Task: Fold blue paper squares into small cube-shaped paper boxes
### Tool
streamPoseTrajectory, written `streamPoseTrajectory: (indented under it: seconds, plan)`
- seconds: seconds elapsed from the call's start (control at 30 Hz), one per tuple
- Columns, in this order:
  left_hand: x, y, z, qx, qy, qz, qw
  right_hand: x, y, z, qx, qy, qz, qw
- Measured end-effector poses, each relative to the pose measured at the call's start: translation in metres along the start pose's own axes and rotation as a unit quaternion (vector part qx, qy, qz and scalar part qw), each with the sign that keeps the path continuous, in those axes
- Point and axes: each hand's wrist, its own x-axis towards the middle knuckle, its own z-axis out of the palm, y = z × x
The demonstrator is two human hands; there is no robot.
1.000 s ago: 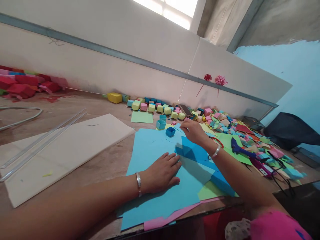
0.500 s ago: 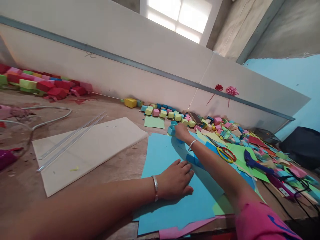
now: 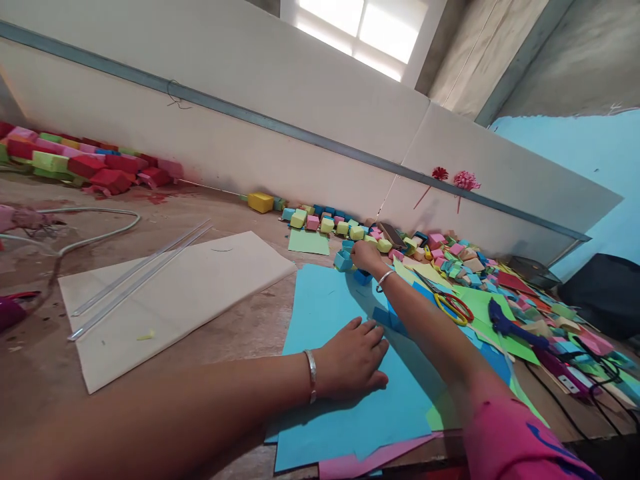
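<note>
My left hand (image 3: 353, 357) lies flat, fingers spread, on a stack of light blue paper sheets (image 3: 330, 313) near the table's front edge. My right hand (image 3: 367, 257) reaches across to the far edge of the sheets, fingers curled over a light blue paper box (image 3: 344, 260). A dark blue paper box (image 3: 363, 277) sits just under its palm. Whether the fingers grip either box is hidden. A folded blue piece (image 3: 393, 320) lies beside my right forearm.
Yellow-handled scissors (image 3: 453, 307) and a blue glue gun (image 3: 505, 323) lie right of my arm among heaped coloured paper boxes (image 3: 450, 257). A white board (image 3: 170, 293) with clear rods (image 3: 140, 277) lies left. Red boxes (image 3: 100, 170) line the wall; black cables (image 3: 575, 380) run at right.
My right hand has reached forward and left from the folded blue piece to the small blue boxes, covering the dark blue one. My left hand has stayed flat on the paper.
</note>
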Motion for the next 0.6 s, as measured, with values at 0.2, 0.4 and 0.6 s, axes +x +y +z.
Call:
streamPoseTrajectory:
  seconds: [0.2,0.4,0.6]
  plan:
    - [0.011,-0.011,-0.016,-0.18,0.208,-0.192,0.942,-0.014,0.006,-0.014,0.067,0.083,-0.047,0.993]
    - [0.021,-0.05,-0.02,-0.408,0.368,-0.392,0.738,-0.08,0.025,-0.013,0.136,0.168,-0.129,0.968]
    - [0.016,-0.056,-0.017,-0.497,0.255,-0.341,0.756,-0.105,0.016,0.019,0.197,0.204,-0.175,0.943]
